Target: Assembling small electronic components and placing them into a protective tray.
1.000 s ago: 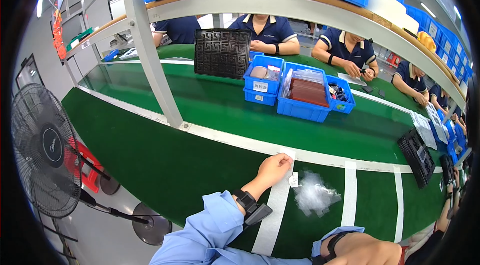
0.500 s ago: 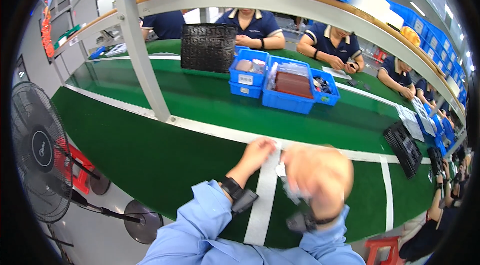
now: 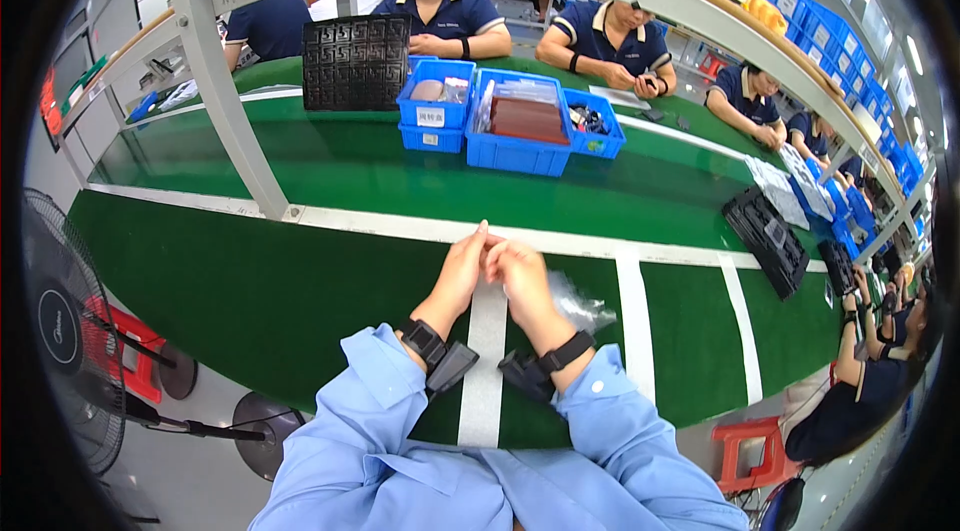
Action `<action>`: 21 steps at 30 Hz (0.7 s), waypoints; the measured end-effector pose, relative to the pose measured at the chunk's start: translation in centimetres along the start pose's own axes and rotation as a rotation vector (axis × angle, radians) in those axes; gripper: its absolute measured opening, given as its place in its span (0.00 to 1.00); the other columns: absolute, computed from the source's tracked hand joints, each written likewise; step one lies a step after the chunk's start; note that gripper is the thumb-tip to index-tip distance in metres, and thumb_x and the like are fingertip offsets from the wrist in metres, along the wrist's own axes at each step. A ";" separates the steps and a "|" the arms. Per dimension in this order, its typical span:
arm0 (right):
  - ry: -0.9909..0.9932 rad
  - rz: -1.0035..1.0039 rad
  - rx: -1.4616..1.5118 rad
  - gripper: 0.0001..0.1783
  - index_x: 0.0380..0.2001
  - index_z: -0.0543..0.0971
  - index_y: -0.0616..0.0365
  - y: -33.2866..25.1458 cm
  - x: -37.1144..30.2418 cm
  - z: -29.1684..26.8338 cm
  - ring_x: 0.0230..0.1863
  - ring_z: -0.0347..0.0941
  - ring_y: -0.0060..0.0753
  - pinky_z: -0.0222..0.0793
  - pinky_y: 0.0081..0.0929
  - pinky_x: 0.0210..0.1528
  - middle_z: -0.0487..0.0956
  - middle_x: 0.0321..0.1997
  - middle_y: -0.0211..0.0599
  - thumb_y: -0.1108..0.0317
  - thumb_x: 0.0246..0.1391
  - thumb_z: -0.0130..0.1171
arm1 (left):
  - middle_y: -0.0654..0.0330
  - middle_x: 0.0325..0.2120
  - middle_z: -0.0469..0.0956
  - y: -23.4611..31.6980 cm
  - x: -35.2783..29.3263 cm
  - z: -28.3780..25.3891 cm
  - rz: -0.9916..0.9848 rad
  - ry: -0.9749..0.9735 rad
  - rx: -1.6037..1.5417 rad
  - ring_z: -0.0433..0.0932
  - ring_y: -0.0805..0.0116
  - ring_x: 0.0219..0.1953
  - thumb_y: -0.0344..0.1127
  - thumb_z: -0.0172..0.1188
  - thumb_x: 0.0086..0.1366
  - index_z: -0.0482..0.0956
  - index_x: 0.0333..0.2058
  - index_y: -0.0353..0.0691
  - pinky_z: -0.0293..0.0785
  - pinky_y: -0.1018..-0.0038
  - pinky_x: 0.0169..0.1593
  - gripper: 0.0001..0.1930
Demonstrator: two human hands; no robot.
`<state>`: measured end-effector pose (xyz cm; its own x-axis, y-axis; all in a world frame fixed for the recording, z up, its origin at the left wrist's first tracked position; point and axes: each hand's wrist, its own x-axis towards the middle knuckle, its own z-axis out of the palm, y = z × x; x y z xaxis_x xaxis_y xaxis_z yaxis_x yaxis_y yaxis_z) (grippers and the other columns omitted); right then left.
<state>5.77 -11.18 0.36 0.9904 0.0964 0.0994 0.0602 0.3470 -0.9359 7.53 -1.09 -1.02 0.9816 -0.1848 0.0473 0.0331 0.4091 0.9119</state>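
Observation:
Above a white strip [image 3: 488, 361] on the green table, my two hands meet at the fingertips. My left hand [image 3: 461, 273] comes from the left, its fingers pressed together and pointing away from me. Curled in against it are the fingers of my right hand [image 3: 517, 276]. Whatever they pinch, if anything, is hidden between the fingers. A crumpled clear plastic bag [image 3: 582, 305] lies on the table just right of my right hand. Each wrist wears a black strap with a dark block on it.
Blue bins [image 3: 520, 153] with brown sheets and small parts stand beyond my hands, beside a black moulded tray [image 3: 357, 63]. A grey shelf post [image 3: 225, 91] rises at left. Black trays [image 3: 768, 241] lie at right. Co-workers sit across. A fan [image 3: 65, 331] stands at left.
My right hand, blurred and apart before, has come in to meet my left hand. The clear plastic now lies beside it on the table. The whole view has shifted to the right.

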 end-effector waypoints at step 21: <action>-0.092 -0.144 -1.090 0.27 0.53 0.62 0.66 -3.9 -4.6 -13.9 0.64 0.46 0.49 0.36 0.39 0.65 0.59 0.59 0.55 0.57 0.56 0.43 | 0.45 0.60 0.46 1.8 -4.0 2.4 0.304 -0.575 1.496 0.40 0.55 0.64 0.61 0.68 0.31 0.44 0.60 0.36 0.31 0.52 0.63 0.62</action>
<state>2.73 -25.97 -1.11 0.9549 0.2061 0.2137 0.2968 -0.6436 -0.7055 3.17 -1.76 1.36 0.7111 -0.6939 0.1137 -0.6755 -0.6292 0.3846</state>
